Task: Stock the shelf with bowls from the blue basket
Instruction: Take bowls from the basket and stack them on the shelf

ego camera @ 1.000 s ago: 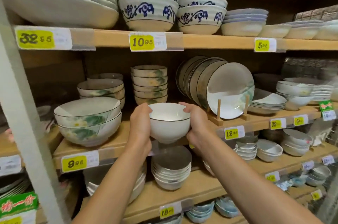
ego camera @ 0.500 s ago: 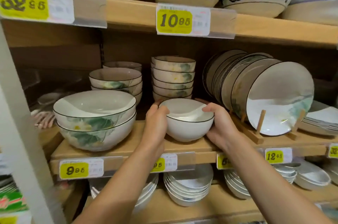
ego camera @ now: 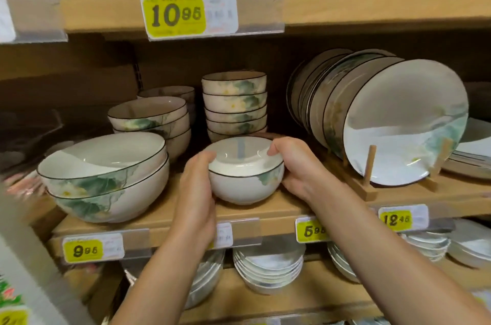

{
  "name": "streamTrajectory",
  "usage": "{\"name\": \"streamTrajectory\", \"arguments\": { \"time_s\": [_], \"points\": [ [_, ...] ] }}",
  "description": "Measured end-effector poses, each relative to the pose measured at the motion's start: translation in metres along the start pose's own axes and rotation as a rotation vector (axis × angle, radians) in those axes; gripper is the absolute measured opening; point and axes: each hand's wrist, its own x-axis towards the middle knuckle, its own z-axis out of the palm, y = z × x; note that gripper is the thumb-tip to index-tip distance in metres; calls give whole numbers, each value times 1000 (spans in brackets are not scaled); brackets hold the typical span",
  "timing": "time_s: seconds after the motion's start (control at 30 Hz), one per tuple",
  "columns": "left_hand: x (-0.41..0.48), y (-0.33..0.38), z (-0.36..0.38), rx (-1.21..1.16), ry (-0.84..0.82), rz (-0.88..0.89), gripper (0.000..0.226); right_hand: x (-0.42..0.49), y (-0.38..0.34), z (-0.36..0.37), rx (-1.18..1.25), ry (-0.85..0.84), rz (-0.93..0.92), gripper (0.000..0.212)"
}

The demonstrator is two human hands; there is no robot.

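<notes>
Glazed white porcelain sits between your palms. Your left hand (ego camera: 198, 192) is curled against the near-left wall of the small bowl (ego camera: 244, 173), and your right hand (ego camera: 297, 168) cups the opposite side with its fingers hooked over the dark-lined rim, so both hands are gripping it. Expect it to feel rigid and fairly light, but slick under the glaze and quick to chip. The thin rim is probably its weakest part, so take the load on the curved wall below the rim, one hand on each side as you have it now, or slip a few fingers under the foot. The bowl is near the front edge of the middle shelf (ego camera: 265, 212), about halfway along. Its base is either on the board or just above it; you cannot tell which from here. Just behind it stands a stack of small bowls (ego camera: 235, 104) in the same green leaf pattern, close enough that a careless push would likely knock rim against rim. Toward the left end of the shelf are two nested large bowls (ego camera: 106, 173). Toward the right end, plates (ego camera: 398, 123) stand on edge in a wooden rack (ego camera: 369, 165) near your right wrist. The blue basket is out of sight.
</notes>
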Motion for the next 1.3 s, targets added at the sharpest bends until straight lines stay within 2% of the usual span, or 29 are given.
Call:
{"name": "streamTrajectory", "arguments": {
  "time_s": [0.1, 0.23, 0.3, 0.4, 0.47, 0.5, 0.6, 0.63, 0.73, 0.87, 0.97, 1.1, 1.17, 1.23, 1.3],
  "points": [
    [-9, -6, 7, 60, 25, 54, 58, 1, 6, 0, -14, 24, -7, 27],
    [-2, 5, 8, 29, 21, -16, 64, 5, -4, -1, -67, -56, 33, 42],
    [1, 14, 9, 28, 1, -83, 67, 8, -15, 1, -67, -107, 88, 42],
    [8, 25, 12, 22, -7, -148, 44, 12, -15, 2, -65, -106, 90, 34],
    [6, 23, 10, 37, 85, -70, 25, 12, -7, 2, -75, -25, 57, 25],
    [2, 17, 8, 30, 129, -11, 24, 9, -3, 3, -71, 19, 36, 20],
    [-18, -5, 14, 86, 80, 85, 66, 0, 7, 0, -11, 43, -39, 14],
    [-19, -9, 16, 105, 79, 102, 68, -3, 10, -2, -18, 25, -46, 15],
    [-10, -2, 19, 100, 106, 92, 55, -4, 7, -12, -101, -45, -32, 31],
    [2, 6, 12, 68, 72, 42, 39, 1, -11, -9, -38, -187, 14, 41],
    [6, 7, 10, 62, 36, 47, 37, 1, -9, -6, 3, -192, 16, 50],
    [2, 9, 9, 94, -25, 35, 31, -1, -7, -9, 18, -170, 19, 49],
    [7, 10, 9, 115, 8, -2, 31, -4, -5, -11, 31, -157, 0, 45],
    [11, 14, 7, 116, 177, 1, 21, -10, 3, -13, -2, -147, -61, 41],
    [4, 10, 3, 84, 291, 64, 28, -16, 13, -17, -60, -147, -139, 44]
  ]
}}
